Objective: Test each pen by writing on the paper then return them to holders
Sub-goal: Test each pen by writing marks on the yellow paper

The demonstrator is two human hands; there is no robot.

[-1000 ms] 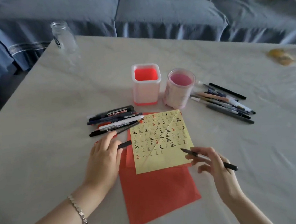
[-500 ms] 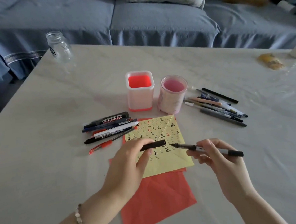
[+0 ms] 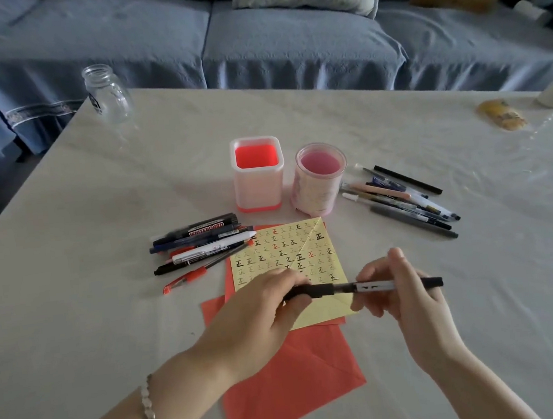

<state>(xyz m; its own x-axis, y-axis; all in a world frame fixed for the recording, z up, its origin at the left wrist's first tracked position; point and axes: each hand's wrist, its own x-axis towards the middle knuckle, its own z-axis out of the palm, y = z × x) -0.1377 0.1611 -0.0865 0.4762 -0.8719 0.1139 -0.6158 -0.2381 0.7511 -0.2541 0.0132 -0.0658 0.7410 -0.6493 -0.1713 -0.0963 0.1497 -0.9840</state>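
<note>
Black at both ends, had the pen (image 3: 373,286) level just above the yellow paper (image 3: 272,253), with left fingers (image 3: 291,277) curled round its cap (image 3: 320,291) and right fingers (image 3: 398,265) pinching the barrel; likely needed a straight push along the barrel till seated, then the holders (image 3: 260,190) beyond the fingers.

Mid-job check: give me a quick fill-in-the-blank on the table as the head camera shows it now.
1. The left hand and right hand grip the black pen at its two ends, over the ____ paper.
2. That paper lies on a ____ sheet.
3. The square holder and round holder contain ____ pens.
Missing words: yellow; red; no.
</note>
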